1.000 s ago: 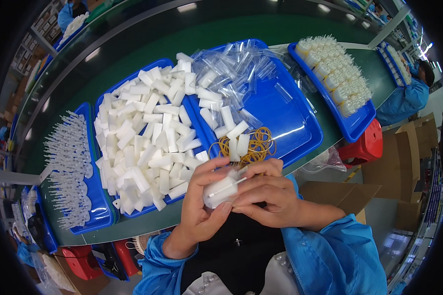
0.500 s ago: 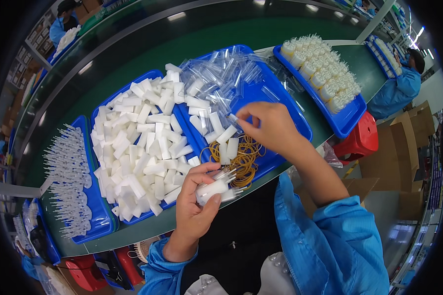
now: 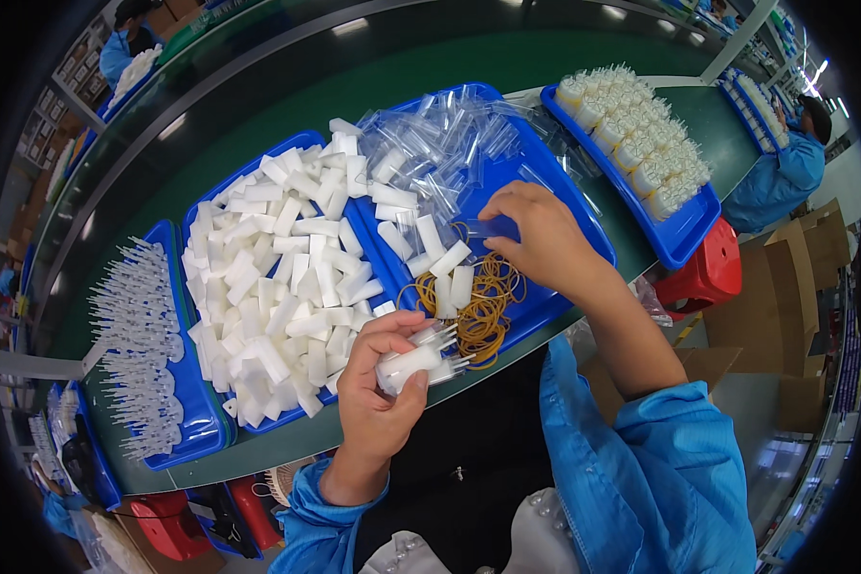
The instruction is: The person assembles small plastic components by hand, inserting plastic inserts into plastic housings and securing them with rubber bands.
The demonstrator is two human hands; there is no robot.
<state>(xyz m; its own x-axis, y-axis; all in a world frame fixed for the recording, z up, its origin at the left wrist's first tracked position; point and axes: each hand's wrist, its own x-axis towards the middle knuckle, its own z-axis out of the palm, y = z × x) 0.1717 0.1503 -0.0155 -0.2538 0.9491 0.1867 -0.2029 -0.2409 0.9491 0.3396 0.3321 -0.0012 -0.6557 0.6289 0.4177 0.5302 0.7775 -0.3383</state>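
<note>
My left hand [image 3: 383,392] is closed around a small bundle [image 3: 413,366] of a white block and clear plastic parts, whose thin tips point right. My right hand [image 3: 540,239] pinches a clear plastic sleeve [image 3: 491,228] above the middle blue tray [image 3: 569,239]. Below that hand lies a tangle of tan rubber bands [image 3: 488,306]. Loose clear sleeves [image 3: 430,129] fill the tray's far part, with several white blocks along its left side. A heap of white foam-like blocks [image 3: 277,277] covers the neighbouring blue tray on the left.
At far left, a blue tray [image 3: 196,421] holds rows of clear thin-tipped parts [image 3: 139,344]. Banded bundles [image 3: 636,139] stand in a blue tray [image 3: 684,234] at right. A red stool [image 3: 708,273] and cardboard boxes [image 3: 765,306] sit beyond the table edge. Co-workers [image 3: 784,172] are farther off.
My right hand has shifted slightly right and up, and a clear sleeve now shows between its fingers. My left hand still holds the bundle in nearly the same place.
</note>
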